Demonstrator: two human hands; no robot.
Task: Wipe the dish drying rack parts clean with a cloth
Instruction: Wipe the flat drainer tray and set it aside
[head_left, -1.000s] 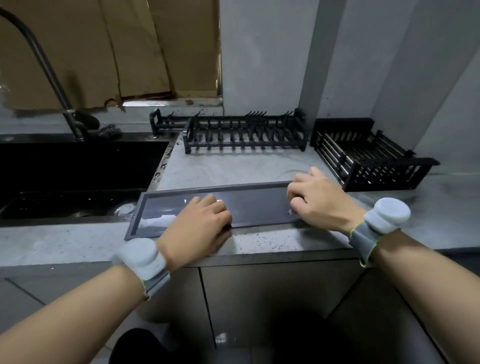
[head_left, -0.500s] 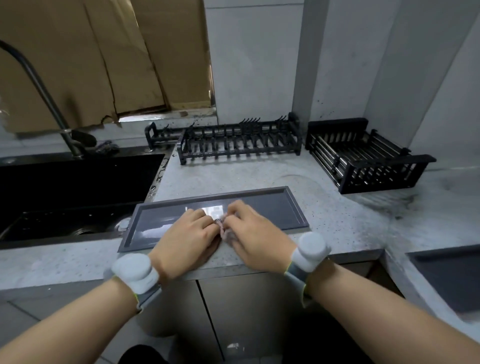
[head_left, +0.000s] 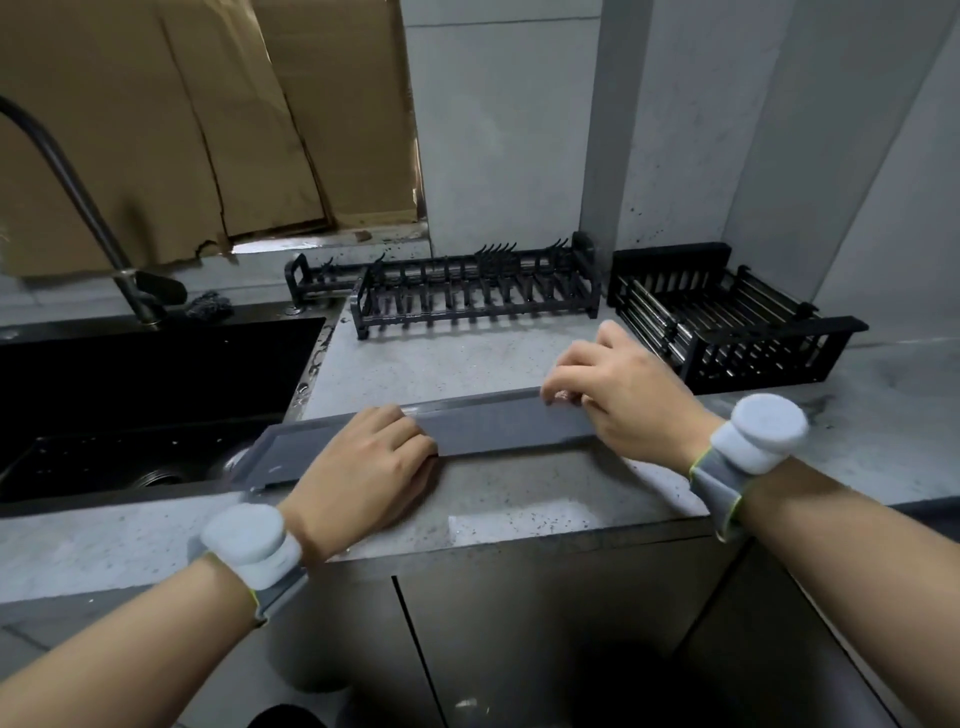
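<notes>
A long grey drip tray lies across the counter beside the sink, and it looks tipped, showing only a narrow band. My left hand grips its near edge at the middle, fingers curled over the rim. At the tray's far right corner my right hand pinches a small pale cloth against the rim; the cloth is mostly hidden under the fingers. A black plate rack and a black basket stand behind on the counter.
A black sink with a dark faucet is at the left, with a dark scrubber behind it. Another black rack piece sits by the wall. Cardboard covers the window. A wet patch marks the counter's front.
My right hand slid from beside my left hand out to the tray's far right corner. The tray now looks narrower and farther from the counter's front edge.
</notes>
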